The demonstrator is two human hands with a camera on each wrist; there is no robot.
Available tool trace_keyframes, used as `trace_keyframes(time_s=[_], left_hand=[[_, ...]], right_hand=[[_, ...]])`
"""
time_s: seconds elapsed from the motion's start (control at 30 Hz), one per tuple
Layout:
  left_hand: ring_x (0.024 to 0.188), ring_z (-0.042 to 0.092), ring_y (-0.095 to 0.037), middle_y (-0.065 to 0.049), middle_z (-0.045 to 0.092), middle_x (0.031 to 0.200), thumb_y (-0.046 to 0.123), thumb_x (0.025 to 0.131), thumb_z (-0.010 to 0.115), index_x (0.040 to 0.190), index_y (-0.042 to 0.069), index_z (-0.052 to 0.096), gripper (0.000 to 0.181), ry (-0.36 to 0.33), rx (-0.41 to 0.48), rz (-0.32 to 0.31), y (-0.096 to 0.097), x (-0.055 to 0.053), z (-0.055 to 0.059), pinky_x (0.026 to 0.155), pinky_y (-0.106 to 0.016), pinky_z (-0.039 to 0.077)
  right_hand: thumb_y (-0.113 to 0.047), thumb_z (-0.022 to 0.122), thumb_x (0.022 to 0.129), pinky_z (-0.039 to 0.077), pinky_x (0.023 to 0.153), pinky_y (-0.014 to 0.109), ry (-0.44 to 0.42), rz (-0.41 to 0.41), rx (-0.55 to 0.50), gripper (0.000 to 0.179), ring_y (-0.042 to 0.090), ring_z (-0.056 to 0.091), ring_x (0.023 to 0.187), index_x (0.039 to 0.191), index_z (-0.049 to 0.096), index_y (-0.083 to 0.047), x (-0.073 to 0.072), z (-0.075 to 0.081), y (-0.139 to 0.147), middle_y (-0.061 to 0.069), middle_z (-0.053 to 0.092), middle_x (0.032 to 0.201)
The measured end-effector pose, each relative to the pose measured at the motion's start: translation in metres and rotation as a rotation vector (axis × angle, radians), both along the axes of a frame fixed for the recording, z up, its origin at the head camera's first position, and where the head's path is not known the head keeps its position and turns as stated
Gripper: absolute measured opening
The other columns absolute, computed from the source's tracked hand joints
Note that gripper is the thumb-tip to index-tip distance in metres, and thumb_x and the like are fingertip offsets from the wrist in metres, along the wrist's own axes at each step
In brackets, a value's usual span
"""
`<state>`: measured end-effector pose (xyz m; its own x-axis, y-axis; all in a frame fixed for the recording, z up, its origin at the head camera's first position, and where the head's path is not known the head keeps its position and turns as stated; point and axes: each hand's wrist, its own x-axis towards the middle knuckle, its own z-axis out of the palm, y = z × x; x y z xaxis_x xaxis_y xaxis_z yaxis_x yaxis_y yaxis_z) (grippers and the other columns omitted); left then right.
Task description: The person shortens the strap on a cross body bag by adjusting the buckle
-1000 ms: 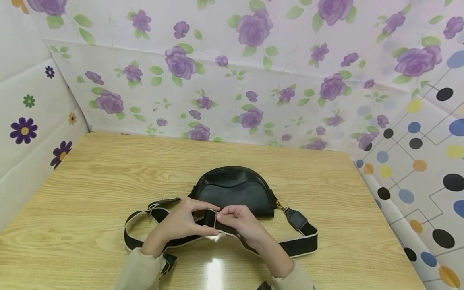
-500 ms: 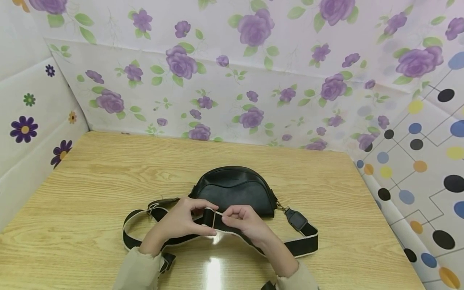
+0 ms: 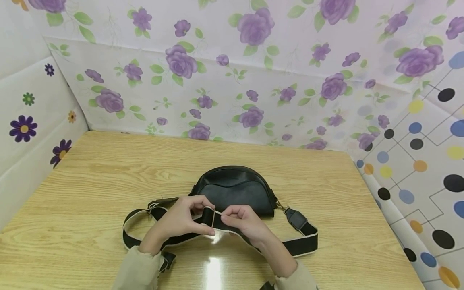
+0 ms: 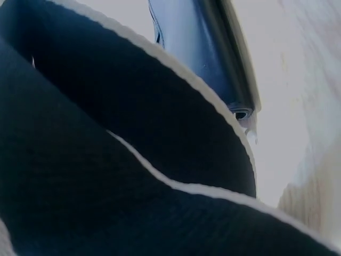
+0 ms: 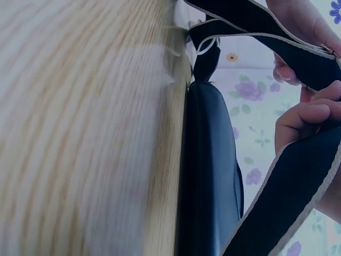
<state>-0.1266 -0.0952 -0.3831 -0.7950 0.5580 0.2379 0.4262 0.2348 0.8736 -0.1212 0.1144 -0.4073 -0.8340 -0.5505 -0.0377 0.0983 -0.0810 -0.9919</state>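
"Grasping which part of the black webbing strap point(image 3: 300, 245) do we find the left hand point(image 3: 177, 220)?"

"We see its thumb below and forefinger above, holding the strap where it folds at the slider buckle point(image 3: 213, 218)."

"And what do we make of the right hand point(image 3: 246, 225)?"

"Just beside the buckle, we see its thumb and forefinger pinching the strap near its upper edge."

"Where do we place the strap as a whole?"

"We have its middle raised off the wood-grain table point(image 3: 108, 181), in front of the black half-moon bag point(image 3: 233, 195). On the left we see a wide loop of it; on the right it bends back to a leather tab point(image 3: 296, 218), joined to the bag's end by a metal clasp point(image 3: 279, 206)."

"What do we get from the left wrist view?"

"Mostly webbing up close, its pale edging curving across, with part of the bag beyond. We cannot make out the fingers there."

"And round about?"

"We see beige sleeves point(image 3: 139, 269) at both wrists and, behind the table, a wall sheet point(image 3: 217, 90) printed with purple roses and green leaves."
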Motion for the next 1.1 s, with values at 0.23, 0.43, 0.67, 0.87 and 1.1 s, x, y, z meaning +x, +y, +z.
trace_keyframes(time_s=[0.23,0.43,0.67,0.87,1.1], left_hand=[[0.063,0.047,-0.010,0.003,0.058,0.078,0.016,0.064,0.081,0.091,0.011,0.063,0.033,0.007,0.015,-0.029,0.0002,-0.0002,-0.0005,0.056,-0.026,0.042],[0.064,0.052,-0.007,0.003,0.061,0.079,0.020,0.064,0.081,0.092,0.010,0.062,0.036,0.045,0.045,-0.072,0.0039,-0.0020,-0.0038,0.055,-0.024,0.043],[0.055,0.044,-0.008,0.007,0.058,0.072,0.023,0.064,0.081,0.093,0.011,0.062,0.037,0.091,0.039,-0.068,0.0062,-0.0023,-0.0054,0.049,-0.023,0.039],[0.052,0.038,-0.012,0.009,0.053,0.067,0.024,0.066,0.080,0.092,0.016,0.062,0.033,0.123,0.035,-0.071,0.0055,-0.0025,-0.0067,0.049,-0.023,0.036],[0.053,0.040,-0.012,0.008,0.055,0.072,0.020,0.065,0.080,0.093,0.016,0.062,0.034,0.126,0.047,-0.078,0.0042,-0.0024,-0.0066,0.049,-0.023,0.037]], right_hand=[[-0.001,0.054,0.087,0.039,0.048,0.017,-0.049,-0.011,-0.023,0.009,0.003,0.045,0.051,0.080,0.060,0.001,0.0009,0.0011,-0.0023,-0.007,0.055,0.059],[-0.001,0.054,0.087,0.040,0.049,0.017,-0.070,-0.013,-0.039,0.013,0.003,0.049,0.054,0.078,0.061,-0.008,0.0018,0.0029,-0.0048,-0.006,0.059,0.062],[-0.003,0.054,0.087,0.041,0.048,0.019,-0.096,-0.037,-0.021,0.015,0.005,0.050,0.056,0.076,0.062,-0.009,0.0017,0.0046,-0.0069,-0.005,0.061,0.066],[-0.005,0.054,0.088,0.041,0.048,0.020,-0.146,-0.050,-0.024,0.016,0.005,0.052,0.058,0.076,0.063,-0.011,0.0027,0.0056,-0.0084,-0.004,0.062,0.068],[-0.007,0.055,0.087,0.041,0.048,0.020,-0.162,-0.036,-0.039,0.011,0.006,0.051,0.057,0.079,0.062,-0.008,0.0025,0.0048,-0.0059,-0.001,0.061,0.071]])
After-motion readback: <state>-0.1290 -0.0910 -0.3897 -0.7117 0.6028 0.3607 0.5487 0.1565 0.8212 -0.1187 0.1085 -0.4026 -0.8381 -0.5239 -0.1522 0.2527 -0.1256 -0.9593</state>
